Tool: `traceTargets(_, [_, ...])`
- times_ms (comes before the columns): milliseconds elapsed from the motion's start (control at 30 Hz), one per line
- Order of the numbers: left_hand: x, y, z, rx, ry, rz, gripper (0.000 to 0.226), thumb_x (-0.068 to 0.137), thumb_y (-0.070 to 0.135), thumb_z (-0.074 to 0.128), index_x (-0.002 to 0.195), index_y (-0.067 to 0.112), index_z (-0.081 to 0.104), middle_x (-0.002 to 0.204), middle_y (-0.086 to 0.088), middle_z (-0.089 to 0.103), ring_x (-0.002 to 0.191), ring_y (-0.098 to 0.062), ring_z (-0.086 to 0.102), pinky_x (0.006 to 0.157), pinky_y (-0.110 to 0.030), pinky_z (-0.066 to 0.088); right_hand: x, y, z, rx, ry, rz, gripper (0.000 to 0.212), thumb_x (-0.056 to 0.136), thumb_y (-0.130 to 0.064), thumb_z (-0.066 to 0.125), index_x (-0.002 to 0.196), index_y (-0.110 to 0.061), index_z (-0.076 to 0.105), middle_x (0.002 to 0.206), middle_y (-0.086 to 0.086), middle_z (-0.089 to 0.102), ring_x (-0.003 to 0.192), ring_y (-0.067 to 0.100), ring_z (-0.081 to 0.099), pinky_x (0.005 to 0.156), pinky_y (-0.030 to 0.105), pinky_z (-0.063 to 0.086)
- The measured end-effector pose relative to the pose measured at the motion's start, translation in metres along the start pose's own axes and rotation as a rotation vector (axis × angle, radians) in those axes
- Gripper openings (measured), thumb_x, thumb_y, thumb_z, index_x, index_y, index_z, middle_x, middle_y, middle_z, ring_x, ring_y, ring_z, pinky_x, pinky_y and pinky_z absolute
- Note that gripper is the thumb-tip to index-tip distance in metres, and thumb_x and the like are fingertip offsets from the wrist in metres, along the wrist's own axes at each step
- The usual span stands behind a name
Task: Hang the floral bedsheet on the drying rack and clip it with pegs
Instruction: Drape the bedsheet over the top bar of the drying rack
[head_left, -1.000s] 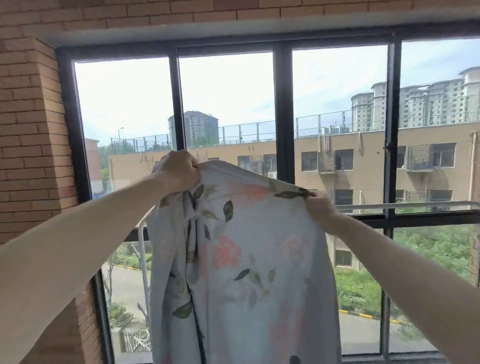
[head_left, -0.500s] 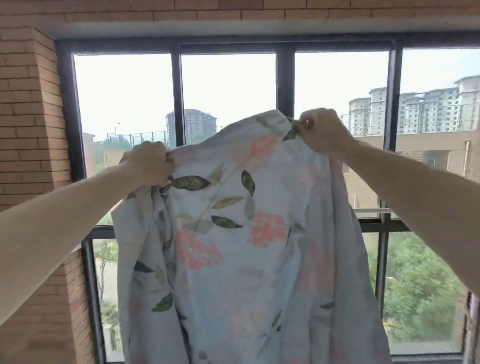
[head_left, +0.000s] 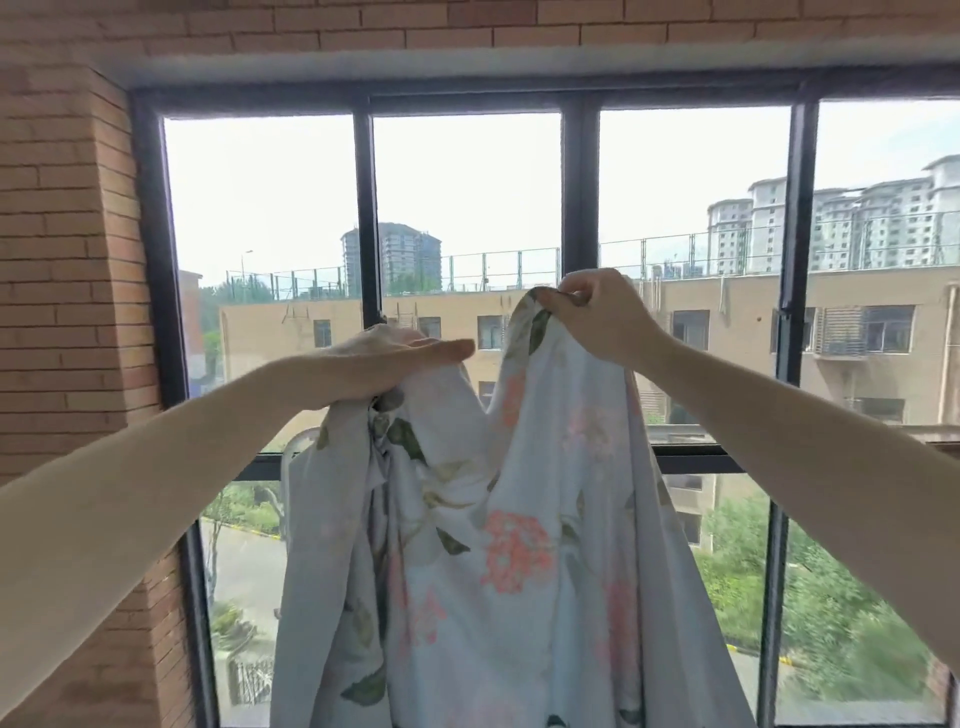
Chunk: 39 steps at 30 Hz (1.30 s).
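**Floral sheet held up at the window, not on the rack yet**

So the floral bedsheet (head_left: 498, 545) is up in the air in front of the window (head_left: 467, 208), hanging down between both arms in long loose folds. The right hand (head_left: 597, 317) pinches the top edge, fingers curled tight around a corner-ish bit of hem. The left hand (head_left: 384, 364) is flatter: fingers look stretched out over a bunched wad of cloth, and I can't tell whether the thumb underneath is actually gripping it.

Handling-wise, I'd say this thing is soft, floppy and light-ish, but there's a lot of it, so it sags and twists wherever nobody's holding. Best bet is grabbing along the top hem, hands spread well apart, so it opens flat before draping.

A pale curved bar (head_left: 291, 457) peeks out just left of the sheet, probably the drying rack, mostly hidden. No pegs in view. Clipping is still a way off.
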<state>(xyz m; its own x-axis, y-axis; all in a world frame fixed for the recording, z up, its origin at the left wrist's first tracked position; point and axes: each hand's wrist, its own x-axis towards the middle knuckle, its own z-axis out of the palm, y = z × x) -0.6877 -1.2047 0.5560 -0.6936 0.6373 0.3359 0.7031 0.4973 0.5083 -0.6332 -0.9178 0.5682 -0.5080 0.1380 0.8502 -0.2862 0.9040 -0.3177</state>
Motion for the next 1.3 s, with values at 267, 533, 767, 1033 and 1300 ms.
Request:
traceTargets(267, [0.025,0.023,0.049,-0.054,0.062,-0.032,0.066,0.051,0.088,0.077,0.055,0.025,0.056,0.053,0.002,0.058,0.051,-0.016,0.056,0.064,-0.031,0.053,0.005,-0.037,0.023,0.173,-0.004,0.045,0.044,0.092,-0.043,0.074,0.066,-0.008,0.069,0.041,-0.013,0.044,0.039,0.005,0.037,0.046,0.014,0.030])
traceTargets(533, [0.038,0.013,0.063,0.084,0.233,0.042,0.034,0.094,0.043,0.066,0.070,0.018,0.063,0.066,0.000,0.065,0.066,-0.017,0.063,0.055,-0.024,0.040,-0.007,-0.035,0.020,0.196,-0.057,0.052,0.051,0.090,-0.049,0.075,0.074,-0.001,0.071,0.050,-0.001,0.041,0.042,0.008,0.032,0.045,0.020,0.027])
traceTargets(767, [0.037,0.016,0.055,0.047,0.263,0.161,0.028,0.103,0.026,0.054,0.080,0.014,0.064,0.069,-0.003,0.060,0.059,-0.016,0.055,0.051,-0.027,0.042,-0.068,0.022,0.013,0.141,-0.428,0.348,0.055,0.082,-0.061,0.076,0.064,-0.013,0.056,0.055,-0.001,0.052,0.047,0.013,0.048,0.047,0.027,0.038])
traceTargets(1033, [0.045,0.002,0.028,0.111,0.406,0.117,0.027,0.098,0.016,0.049,0.073,0.020,0.059,0.075,-0.002,0.062,0.076,-0.022,0.060,0.063,-0.030,0.045,-0.193,0.092,0.047,0.244,-0.886,0.785,0.025,0.109,-0.024,0.047,0.109,-0.015,0.070,0.099,-0.001,0.075,0.086,0.018,0.067,0.079,0.033,0.052])
traceTargets(1300, [0.037,-0.027,-0.003,0.548,0.399,0.017,0.027,0.104,0.029,0.050,0.080,0.017,0.055,0.072,-0.001,0.057,0.076,-0.027,0.062,0.056,-0.028,0.037,-0.049,0.085,-0.064,-0.135,0.145,0.449,0.029,0.099,-0.016,0.050,0.074,-0.008,0.061,0.067,0.007,0.057,0.061,0.021,0.049,0.056,0.032,0.038])
